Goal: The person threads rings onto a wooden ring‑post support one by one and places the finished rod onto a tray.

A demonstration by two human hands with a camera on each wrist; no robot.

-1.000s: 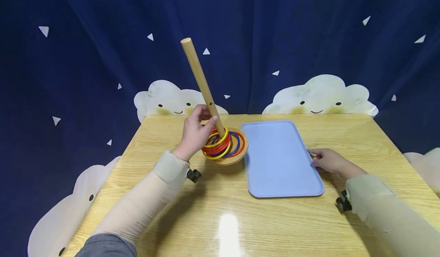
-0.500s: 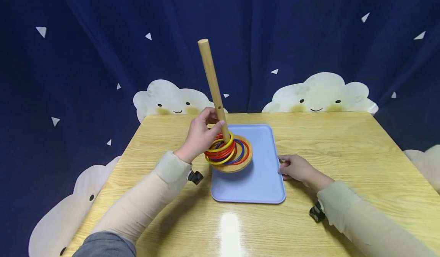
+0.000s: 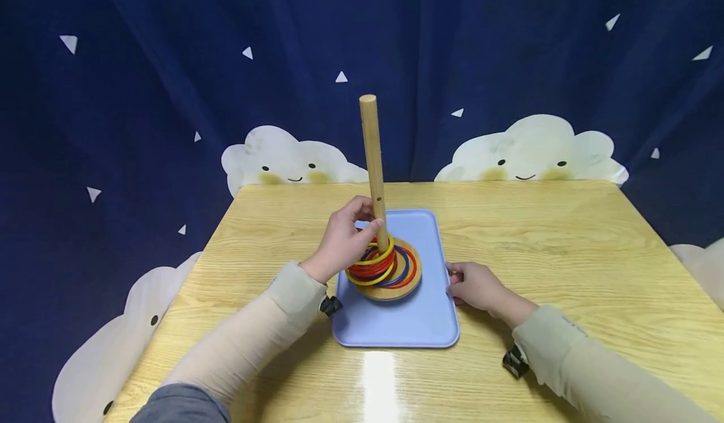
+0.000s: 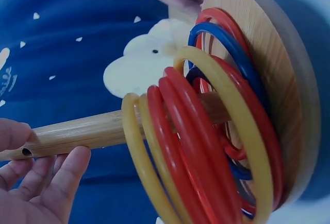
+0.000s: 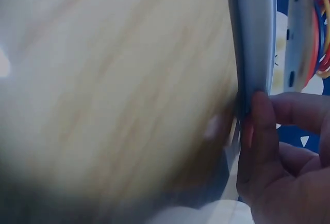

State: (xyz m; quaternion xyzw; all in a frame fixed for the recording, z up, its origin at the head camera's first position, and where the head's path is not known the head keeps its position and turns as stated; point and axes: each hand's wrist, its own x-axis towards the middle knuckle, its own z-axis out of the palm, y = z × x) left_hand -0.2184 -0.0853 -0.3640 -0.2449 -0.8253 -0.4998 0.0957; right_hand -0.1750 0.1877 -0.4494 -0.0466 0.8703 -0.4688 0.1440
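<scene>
My left hand (image 3: 346,237) grips the wooden post (image 3: 372,159) of a ring toss stand low down, fingers and thumb around it. Several red, yellow and blue rings (image 4: 196,147) hang loosely about the post, over the round wooden base (image 4: 289,80). This base is above the blue tray (image 3: 396,332), slightly tilted; in the right wrist view a gap shows between base and tray. At the tray's right rim, my right hand (image 3: 481,288) pinches the edge between thumb and fingers. Part of the rings lies hidden behind the left hand in the head view.
A light wooden table (image 3: 543,234) carries the tray, with a bright glare spot near its front. Behind it hangs a dark blue curtain (image 3: 509,46) with white triangles and cloud faces.
The right hand has drawn the tray leftward, beneath the stand. The left hand has moved the stand a little right and nearer, and its post now leans less.
</scene>
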